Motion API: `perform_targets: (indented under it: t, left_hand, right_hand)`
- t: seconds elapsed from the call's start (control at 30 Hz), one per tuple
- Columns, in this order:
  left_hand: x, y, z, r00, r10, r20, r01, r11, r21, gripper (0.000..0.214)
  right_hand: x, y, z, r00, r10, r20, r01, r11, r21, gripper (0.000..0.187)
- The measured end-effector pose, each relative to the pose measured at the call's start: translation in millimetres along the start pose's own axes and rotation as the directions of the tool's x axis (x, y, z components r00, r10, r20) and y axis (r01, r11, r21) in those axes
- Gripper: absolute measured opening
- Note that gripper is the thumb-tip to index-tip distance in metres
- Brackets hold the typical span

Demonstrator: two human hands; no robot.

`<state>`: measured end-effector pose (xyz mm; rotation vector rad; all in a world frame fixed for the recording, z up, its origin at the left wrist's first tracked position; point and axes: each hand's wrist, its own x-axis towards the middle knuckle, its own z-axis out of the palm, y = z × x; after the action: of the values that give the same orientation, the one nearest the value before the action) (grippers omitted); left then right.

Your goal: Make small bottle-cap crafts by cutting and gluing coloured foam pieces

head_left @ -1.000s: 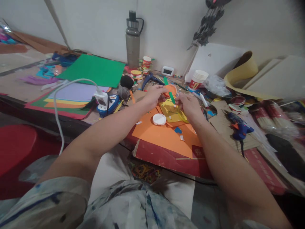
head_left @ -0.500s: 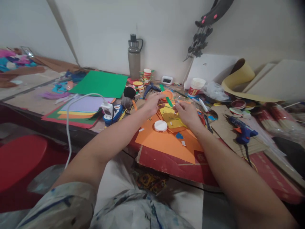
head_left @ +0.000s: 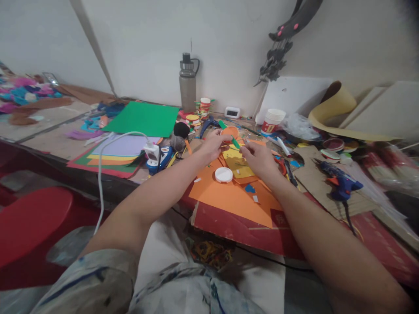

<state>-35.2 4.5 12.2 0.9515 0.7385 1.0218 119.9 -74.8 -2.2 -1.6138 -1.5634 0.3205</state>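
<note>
My left hand (head_left: 212,146) and my right hand (head_left: 258,157) meet above the craft table, fingers pinched together. Between them is a small green paper strip (head_left: 235,142); my right hand's fingertips pinch its lower end, and my left fingers close near its upper end. An orange round piece (head_left: 230,131) lies just behind the hands. Below them lie yellow paper pieces (head_left: 238,165), a white round lid (head_left: 223,175) and a large orange sheet (head_left: 229,196) on a red board (head_left: 235,224).
A grey water bottle (head_left: 187,83) stands at the wall. A green sheet (head_left: 144,119) and stacked coloured sheets (head_left: 111,156) lie left, with a white charger and cable (head_left: 152,152). A blue glue gun (head_left: 340,184), paper cups (head_left: 273,121) and scissors (head_left: 284,165) lie right. A red stool (head_left: 32,218) stands at lower left.
The view has tilted up and shifted, so the table sits lower in frame. Both hands stay together on the green strip, with little movement between them.
</note>
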Motion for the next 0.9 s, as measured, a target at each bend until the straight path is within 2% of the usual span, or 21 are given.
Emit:
perform_targets:
  t: [0.27, 0.5, 0.7, 0.9]
  left_hand:
    - [2, -2, 3.4, 1.000, 0.018, -0.006, -0.018, 1.000, 0.016, 0.042]
    - [2, -3, 2.6, 0.998, 0.062, 0.017, -0.063, 0.997, 0.054, 0.036]
    - [3, -4, 1.5, 0.998, 0.054, 0.029, -0.055, 0.998, 0.033, 0.037]
    - [0, -2, 3.9, 0.998, 0.021, 0.060, -0.023, 0.999, 0.028, 0.036]
  right_hand:
    - [-2, -6, -1, 0.999, 0.040, 0.003, -0.040, 0.999, -0.008, 0.026]
    - [1, 1, 0, 0.998, 0.050, -0.034, -0.049, 0.998, 0.048, 0.023]
    - [5, 8, 2, 0.993, 0.096, -0.064, -0.084, 0.982, 0.169, 0.023]
    - [8, 6, 5, 0.965, 0.259, 0.038, -0.252, 0.881, 0.400, 0.029]
